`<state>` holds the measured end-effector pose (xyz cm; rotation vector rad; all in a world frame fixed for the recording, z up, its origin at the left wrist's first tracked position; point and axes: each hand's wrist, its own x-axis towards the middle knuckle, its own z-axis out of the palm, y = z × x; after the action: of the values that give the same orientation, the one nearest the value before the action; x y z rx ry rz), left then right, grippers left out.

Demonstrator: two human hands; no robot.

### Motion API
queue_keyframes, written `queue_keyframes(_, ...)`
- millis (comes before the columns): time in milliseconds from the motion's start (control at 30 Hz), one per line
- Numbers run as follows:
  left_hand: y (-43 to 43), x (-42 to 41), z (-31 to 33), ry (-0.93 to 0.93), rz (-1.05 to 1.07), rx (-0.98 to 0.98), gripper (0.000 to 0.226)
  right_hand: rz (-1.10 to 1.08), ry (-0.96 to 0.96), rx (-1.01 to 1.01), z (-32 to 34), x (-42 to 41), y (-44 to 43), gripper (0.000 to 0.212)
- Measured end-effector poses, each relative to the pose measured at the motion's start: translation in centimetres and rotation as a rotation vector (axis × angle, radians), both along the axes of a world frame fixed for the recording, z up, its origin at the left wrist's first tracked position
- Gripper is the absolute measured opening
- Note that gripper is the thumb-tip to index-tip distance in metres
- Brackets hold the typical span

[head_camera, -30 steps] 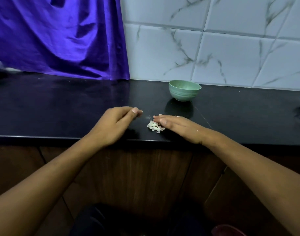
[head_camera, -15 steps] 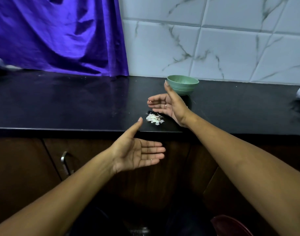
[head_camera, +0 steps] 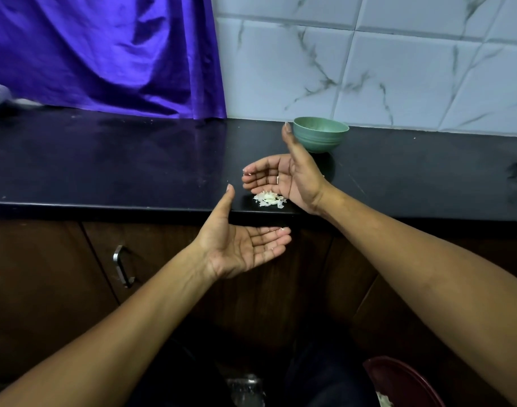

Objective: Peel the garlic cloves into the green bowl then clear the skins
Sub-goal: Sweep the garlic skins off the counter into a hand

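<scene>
Just one green bowl [head_camera: 321, 138], one skin pile [head_camera: 269, 199], two empty hands.

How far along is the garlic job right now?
Peeling looks done: skins lie piled by the counter edge; the bowl's inside is hidden. In hand: right hand open behind the pile, left hand open below the edge. Left: clearing the skins.

Dim, soft light (edges bowed)

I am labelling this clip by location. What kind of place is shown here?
Most likely a home kitchen: a black counter over wooden cupboards, marble-look wall tiles behind, and a green bowl near a pile of garlic skins.
</scene>
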<state>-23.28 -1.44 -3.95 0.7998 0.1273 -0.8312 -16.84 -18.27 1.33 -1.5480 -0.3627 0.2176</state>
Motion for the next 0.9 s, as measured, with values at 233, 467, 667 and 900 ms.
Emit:
queue_keyframes(233,-0.2,0.2,0.1,0.034,0.004,-0.005,0.121,-0.201,0.007,0.026,0.6,0.5,-0.7,0.100)
queue_keyframes(467,-0.3,0.5,0.3,0.083,0.005,-0.065,0.119,-0.083,0.001,-0.027,0.2,-1.9,1.1,0.105)
queue_keyframes(667,-0.4,0.7,0.6,0.150,0.033,-0.121,0.116,-0.042,0.009,-0.005,0.1,-3.2,1.4,0.104)
queue_keyframes(900,-0.3,0.8,0.6,0.178,0.028,-0.194,0.107,0.011,0.017,0.034,0.0,-4.2,1.5,0.106)
